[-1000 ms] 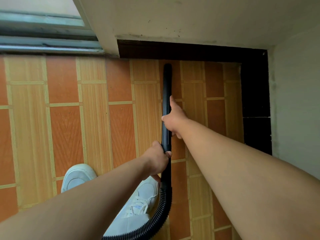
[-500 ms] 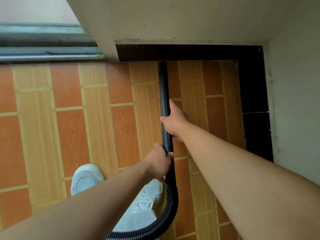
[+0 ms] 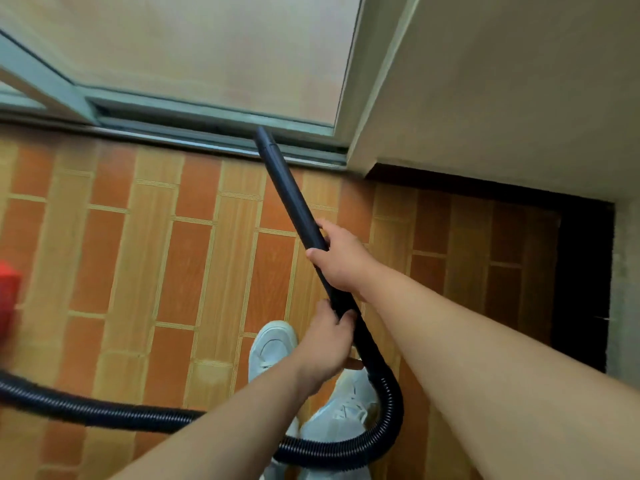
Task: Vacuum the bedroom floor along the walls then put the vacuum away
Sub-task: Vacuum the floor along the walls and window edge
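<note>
A black vacuum wand (image 3: pixel 287 192) slants up and to the left, its tip at the metal sliding-door track (image 3: pixel 207 140). My right hand (image 3: pixel 341 259) grips the wand about midway. Lower down, my left hand (image 3: pixel 325 344) grips the wand's end where the ribbed black hose (image 3: pixel 388 417) starts. The hose loops down past my white shoes (image 3: pixel 273 344) and runs off to the left edge. A red shape (image 3: pixel 8 299) at the left edge is blurred; I cannot tell what it is.
Orange and tan patterned floor tiles (image 3: pixel 156 271) cover the floor. A glass sliding door (image 3: pixel 194 50) fills the top left. A cream wall (image 3: pixel 502 91) with a dark skirting (image 3: pixel 581 271) forms a corner alcove on the right.
The wand tip has swung left, from the dark skirting in the alcove to the sliding-door track. My view has turned left too, and more hose plus a red shape now show.
</note>
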